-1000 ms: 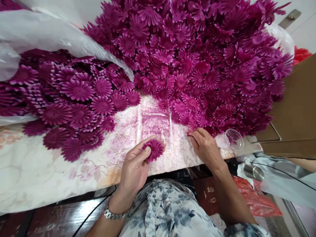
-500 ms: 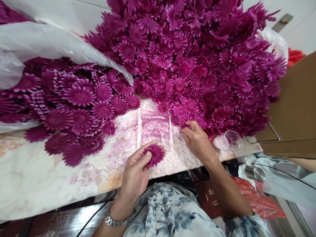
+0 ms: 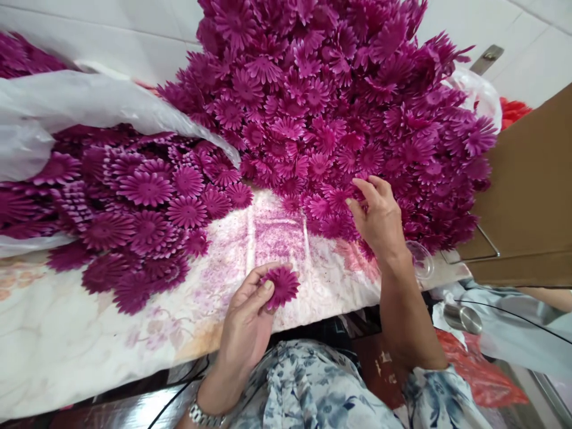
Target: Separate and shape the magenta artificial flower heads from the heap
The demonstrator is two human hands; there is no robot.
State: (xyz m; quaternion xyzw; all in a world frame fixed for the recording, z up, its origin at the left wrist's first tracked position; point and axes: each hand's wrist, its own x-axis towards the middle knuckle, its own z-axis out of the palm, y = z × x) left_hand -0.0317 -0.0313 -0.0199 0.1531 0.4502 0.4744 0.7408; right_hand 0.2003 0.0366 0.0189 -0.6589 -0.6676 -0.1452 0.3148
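My left hand (image 3: 250, 313) pinches a magenta artificial flower (image 3: 282, 287) between thumb and fingers, its petals spread and facing up, above the table's front edge. To the right, my right hand (image 3: 379, 217) reaches to the lower front of a big heap of magenta artificial flowers (image 3: 319, 128). Its thumb and forefinger are apart, and no flower shows between them; the other fingertips are partly hidden against the heap. Left of my hands, stacked magenta flowers (image 3: 145, 187) spill out of a white plastic bag (image 3: 107, 98).
A stained, flower-patterned cloth (image 3: 192, 310) covers the table. Near my right wrist lies a clear plastic cup (image 3: 423, 262). A cardboard box (image 3: 527, 202) stands at the right, with a metal cylinder (image 3: 463, 317) and red plastic (image 3: 487, 369) lower down. A tiled wall (image 3: 129, 30) rises behind.
My right hand has moved up and rightward along the front of the heap, and its fingers have spread apart. My left hand keeps its flower in nearly the same place. The view has shifted slightly.
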